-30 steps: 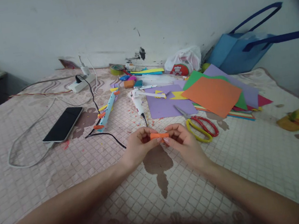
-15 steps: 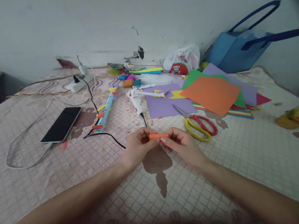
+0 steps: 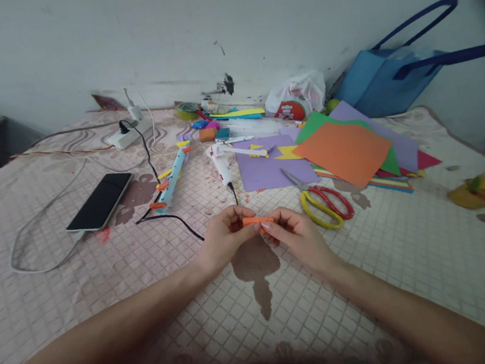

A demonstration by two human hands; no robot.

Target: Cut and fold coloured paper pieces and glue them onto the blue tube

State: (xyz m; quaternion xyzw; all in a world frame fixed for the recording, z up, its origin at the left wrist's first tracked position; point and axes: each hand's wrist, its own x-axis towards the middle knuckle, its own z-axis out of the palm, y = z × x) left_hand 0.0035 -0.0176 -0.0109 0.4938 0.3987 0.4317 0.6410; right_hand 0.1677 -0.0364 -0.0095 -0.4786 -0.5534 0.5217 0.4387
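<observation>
Between my two hands is a small strip of orange paper [image 3: 252, 220], seemingly rolled or folded. My left hand [image 3: 226, 234] pinches its left end with thumb and fingers. The right end is pinched by my right hand [image 3: 295, 233], whose thumb meets the left thumb near the middle. Just beyond them lies a white glue gun [image 3: 222, 170] with its black cord. Scissors [image 3: 321, 202] with red and yellow handles rest to the right of my right hand. A light blue paper strip [image 3: 174, 178] bearing orange and yellow pieces lies to the left.
Coloured paper sheets [image 3: 344, 150] are piled at the right, beside a purple sheet [image 3: 259, 174]. A phone [image 3: 101, 202] on a cable lies at the left, with a power strip [image 3: 131, 135] behind. Along the wall stand a white plastic bag [image 3: 309, 92] and a blue bag [image 3: 384, 84].
Almost nothing differs. Both hands keep their pinch on the orange paper in the same spot, and the view has shifted very slightly.
</observation>
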